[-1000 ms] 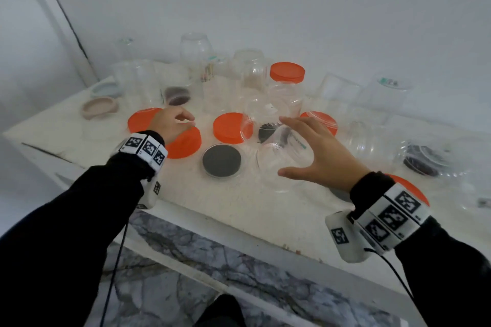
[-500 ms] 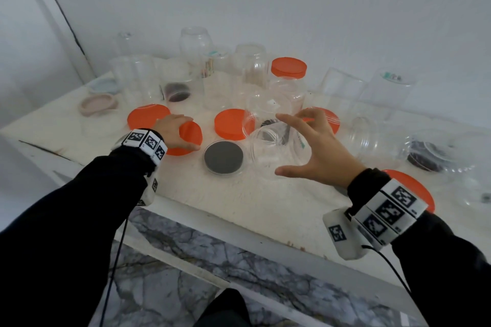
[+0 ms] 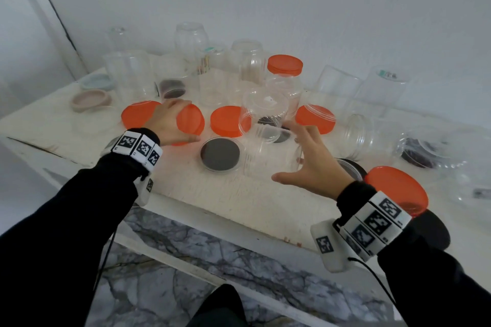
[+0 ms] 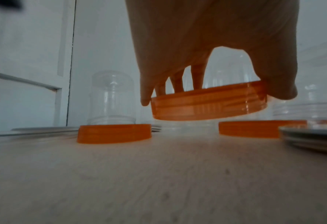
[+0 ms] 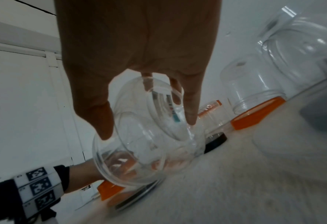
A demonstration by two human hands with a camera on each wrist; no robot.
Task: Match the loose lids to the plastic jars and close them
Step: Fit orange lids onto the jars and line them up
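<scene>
Left hand (image 4: 212, 50) pinches an orange lid (image 4: 209, 102) by its rim, tilted, lifted clear of the counter (image 4: 159, 181). Black lid (image 3: 220, 153) lies flat between the hands. Right hand (image 3: 316, 162), fingers spread, grips a clear jar (image 5: 149, 145) just above the counter.

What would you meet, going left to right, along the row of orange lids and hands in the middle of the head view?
Loose orange lid → left hand gripping an orange lid → another orange lid → right hand holding a clear jar.
</scene>
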